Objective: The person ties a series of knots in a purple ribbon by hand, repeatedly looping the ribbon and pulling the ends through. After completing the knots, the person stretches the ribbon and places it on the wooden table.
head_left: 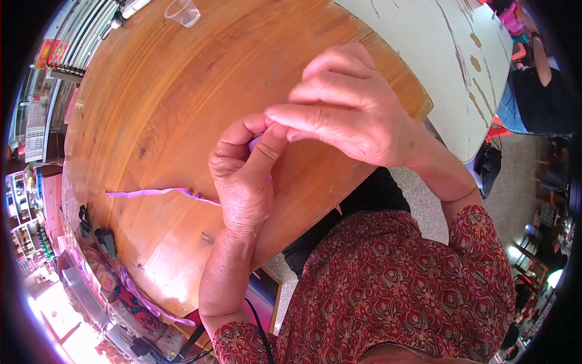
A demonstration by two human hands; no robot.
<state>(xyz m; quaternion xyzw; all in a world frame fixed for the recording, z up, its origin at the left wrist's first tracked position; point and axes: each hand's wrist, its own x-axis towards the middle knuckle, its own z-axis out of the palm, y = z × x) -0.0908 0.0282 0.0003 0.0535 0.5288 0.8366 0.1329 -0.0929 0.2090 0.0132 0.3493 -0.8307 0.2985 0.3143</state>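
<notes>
Over the wooden table my left hand (pixel 239 170) is closed in a pinch on a purple ribbon (pixel 148 193). A bit of the ribbon shows inside its curled fingers, and a length trails out to the left on the tabletop, with a small knot or bunched spot along it. My right hand (pixel 357 109) comes in from the right, thumb and fingertips pressed together, touching the left fingertips. Whatever sits between the right fingertips is hidden. The ribbon's part at the meeting fingertips is mostly covered.
The round wooden table (pixel 200 67) adjoins a stained white tabletop (pixel 430 48). A clear plastic cup (pixel 183 13) stands at the far edge. Another purple strip (pixel 148 297) and a small black object (pixel 106 242) lie at the left edge. A person (pixel 530 91) is at the far right.
</notes>
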